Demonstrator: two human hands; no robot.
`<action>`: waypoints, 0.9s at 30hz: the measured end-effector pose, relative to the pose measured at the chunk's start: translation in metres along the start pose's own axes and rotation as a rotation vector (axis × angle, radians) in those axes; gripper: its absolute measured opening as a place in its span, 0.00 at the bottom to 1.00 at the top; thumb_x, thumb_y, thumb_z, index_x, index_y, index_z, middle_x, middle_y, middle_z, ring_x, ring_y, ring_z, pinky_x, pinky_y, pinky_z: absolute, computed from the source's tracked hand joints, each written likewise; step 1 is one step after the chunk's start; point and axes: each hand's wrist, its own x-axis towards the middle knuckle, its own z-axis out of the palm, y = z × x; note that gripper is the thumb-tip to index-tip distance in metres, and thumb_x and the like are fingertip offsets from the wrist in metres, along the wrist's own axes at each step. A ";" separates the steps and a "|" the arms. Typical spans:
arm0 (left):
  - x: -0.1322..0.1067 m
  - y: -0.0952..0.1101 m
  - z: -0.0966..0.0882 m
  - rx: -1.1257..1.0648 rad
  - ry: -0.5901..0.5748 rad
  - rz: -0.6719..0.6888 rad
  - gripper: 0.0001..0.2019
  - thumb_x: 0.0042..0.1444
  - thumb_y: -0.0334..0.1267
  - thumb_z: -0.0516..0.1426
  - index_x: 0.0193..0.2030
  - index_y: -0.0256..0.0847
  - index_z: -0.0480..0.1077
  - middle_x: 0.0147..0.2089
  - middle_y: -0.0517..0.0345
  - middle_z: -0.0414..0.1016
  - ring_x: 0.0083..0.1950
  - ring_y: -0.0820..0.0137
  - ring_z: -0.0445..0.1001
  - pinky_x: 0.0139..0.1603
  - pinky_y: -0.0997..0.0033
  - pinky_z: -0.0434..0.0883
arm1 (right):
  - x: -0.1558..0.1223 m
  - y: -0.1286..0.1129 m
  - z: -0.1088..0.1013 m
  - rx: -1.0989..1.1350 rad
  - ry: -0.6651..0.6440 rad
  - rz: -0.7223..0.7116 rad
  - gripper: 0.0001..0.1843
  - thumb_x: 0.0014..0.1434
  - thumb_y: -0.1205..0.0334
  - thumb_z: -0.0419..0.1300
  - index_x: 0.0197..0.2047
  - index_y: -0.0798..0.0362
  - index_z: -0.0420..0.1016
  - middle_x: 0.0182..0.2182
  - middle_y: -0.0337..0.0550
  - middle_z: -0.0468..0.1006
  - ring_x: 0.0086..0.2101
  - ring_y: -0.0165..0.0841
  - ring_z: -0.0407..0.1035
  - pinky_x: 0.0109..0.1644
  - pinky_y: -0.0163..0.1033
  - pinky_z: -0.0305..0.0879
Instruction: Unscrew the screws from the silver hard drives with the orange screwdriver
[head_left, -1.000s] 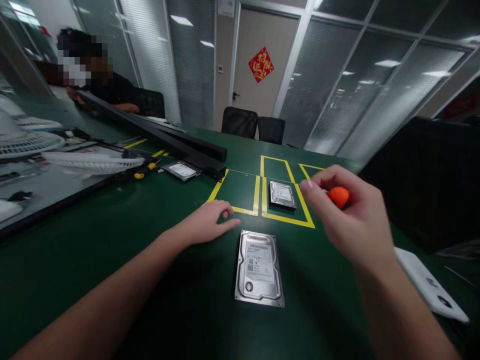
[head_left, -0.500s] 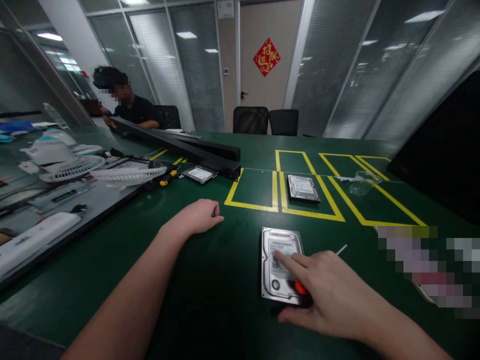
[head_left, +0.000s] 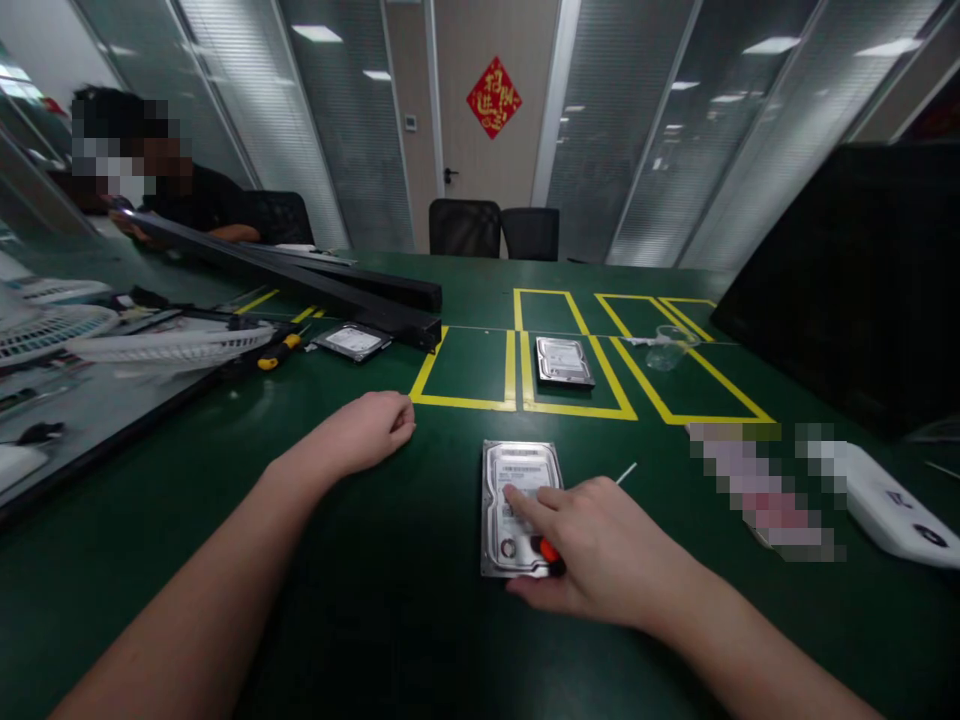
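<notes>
A silver hard drive [head_left: 499,515] lies label up on the green table in front of me. My right hand [head_left: 600,550] is over its right side, the index finger stretched onto the label. Curled in that hand is a screwdriver [head_left: 551,550]; its orange and black handle end shows below the fingers, and a thin pale shaft sticks out beyond the knuckles. My left hand [head_left: 375,425] rests on the table to the left of the drive, fingers curled closed; whatever may be inside is hidden. A second hard drive [head_left: 564,362] sits within a yellow-taped rectangle farther back.
Another drive [head_left: 354,341] and a yellow-black screwdriver [head_left: 280,352] lie left, beside long black bars [head_left: 405,325] and white fan parts [head_left: 172,345]. A clear plastic cup [head_left: 670,348] stands right, near a large black screen [head_left: 847,290]. A person [head_left: 202,205] sits across, far left.
The view has turned to the right, so everything appears farther left and a white device shows at the right edge. My hands keep nearly the same places by the drive.
</notes>
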 end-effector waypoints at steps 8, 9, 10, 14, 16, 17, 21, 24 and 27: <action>-0.006 0.069 0.012 -0.414 -0.099 0.359 0.10 0.66 0.43 0.58 0.41 0.40 0.76 0.36 0.59 0.74 0.35 0.70 0.69 0.36 0.71 0.66 | 0.000 0.021 -0.002 -0.022 0.020 0.071 0.42 0.62 0.37 0.64 0.71 0.55 0.70 0.43 0.48 0.85 0.32 0.41 0.79 0.35 0.43 0.62; -0.006 0.073 0.015 -0.425 -0.101 0.388 0.09 0.66 0.42 0.58 0.41 0.40 0.76 0.36 0.59 0.74 0.36 0.70 0.68 0.36 0.71 0.66 | -0.001 0.023 -0.001 -0.014 0.022 0.074 0.42 0.62 0.37 0.64 0.71 0.55 0.70 0.43 0.48 0.85 0.32 0.41 0.79 0.35 0.43 0.63; -0.006 0.076 0.018 -0.431 -0.099 0.412 0.08 0.66 0.41 0.58 0.41 0.39 0.76 0.37 0.59 0.74 0.36 0.70 0.68 0.37 0.71 0.65 | -0.001 0.024 -0.001 -0.006 0.024 0.076 0.42 0.62 0.37 0.64 0.71 0.54 0.70 0.43 0.48 0.85 0.32 0.41 0.79 0.36 0.43 0.64; -0.004 0.080 0.028 -0.436 -0.072 0.445 0.07 0.67 0.39 0.58 0.42 0.40 0.76 0.37 0.59 0.74 0.36 0.71 0.68 0.38 0.71 0.65 | -0.002 0.023 -0.002 0.011 0.024 0.080 0.41 0.63 0.38 0.64 0.71 0.54 0.70 0.45 0.50 0.85 0.35 0.43 0.80 0.38 0.44 0.66; -0.004 0.080 0.031 -0.437 -0.057 0.443 0.07 0.68 0.38 0.58 0.42 0.40 0.76 0.38 0.59 0.74 0.36 0.70 0.69 0.38 0.71 0.66 | -0.002 0.021 -0.003 0.013 0.020 0.083 0.41 0.63 0.38 0.64 0.71 0.54 0.70 0.46 0.50 0.85 0.36 0.44 0.80 0.39 0.45 0.67; -0.003 0.080 0.033 -0.438 -0.053 0.445 0.06 0.68 0.38 0.58 0.43 0.41 0.76 0.38 0.58 0.74 0.37 0.70 0.70 0.38 0.71 0.66 | -0.002 0.020 -0.004 0.014 0.019 0.085 0.41 0.63 0.38 0.64 0.71 0.55 0.70 0.45 0.50 0.85 0.36 0.44 0.80 0.38 0.45 0.67; -0.003 0.081 0.036 -0.436 -0.050 0.461 0.05 0.68 0.37 0.58 0.43 0.41 0.76 0.40 0.58 0.75 0.38 0.70 0.71 0.39 0.71 0.67 | -0.003 0.019 -0.005 0.017 0.018 0.087 0.40 0.62 0.38 0.65 0.69 0.55 0.71 0.44 0.49 0.85 0.34 0.42 0.79 0.36 0.44 0.66; -0.003 0.082 0.036 -0.428 -0.044 0.465 0.05 0.68 0.35 0.58 0.42 0.41 0.76 0.41 0.57 0.76 0.40 0.70 0.72 0.41 0.70 0.67 | -0.003 0.020 -0.005 0.024 0.014 0.086 0.40 0.62 0.38 0.65 0.69 0.54 0.71 0.44 0.48 0.84 0.36 0.44 0.80 0.37 0.44 0.66; -0.003 0.082 0.035 -0.420 -0.034 0.483 0.04 0.68 0.34 0.59 0.42 0.41 0.76 0.41 0.57 0.76 0.40 0.69 0.72 0.42 0.70 0.67 | -0.003 0.020 -0.005 0.024 0.012 0.088 0.40 0.62 0.39 0.65 0.69 0.54 0.70 0.44 0.48 0.84 0.37 0.44 0.80 0.38 0.45 0.66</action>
